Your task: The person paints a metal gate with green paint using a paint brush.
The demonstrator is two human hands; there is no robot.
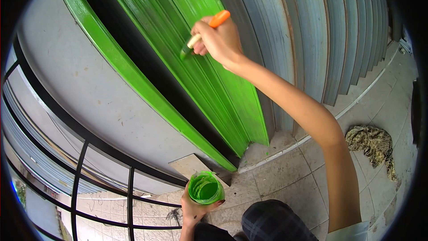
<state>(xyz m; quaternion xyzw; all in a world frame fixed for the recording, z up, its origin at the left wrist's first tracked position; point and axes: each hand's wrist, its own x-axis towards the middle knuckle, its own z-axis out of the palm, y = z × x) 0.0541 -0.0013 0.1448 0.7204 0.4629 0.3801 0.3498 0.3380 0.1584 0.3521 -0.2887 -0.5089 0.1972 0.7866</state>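
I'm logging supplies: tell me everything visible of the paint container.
The paint container is round and open at the top, apparently plastic, its rim and inner wall smeared bright green, with green paint inside. It appears roughly upright, low in the view, held around its side by the left hand; its underside is hidden.

Tilted brush (194, 40) — open green-paint jar (221, 191)

No legible text, no readable label, brand or number (nor any decipherable sign)
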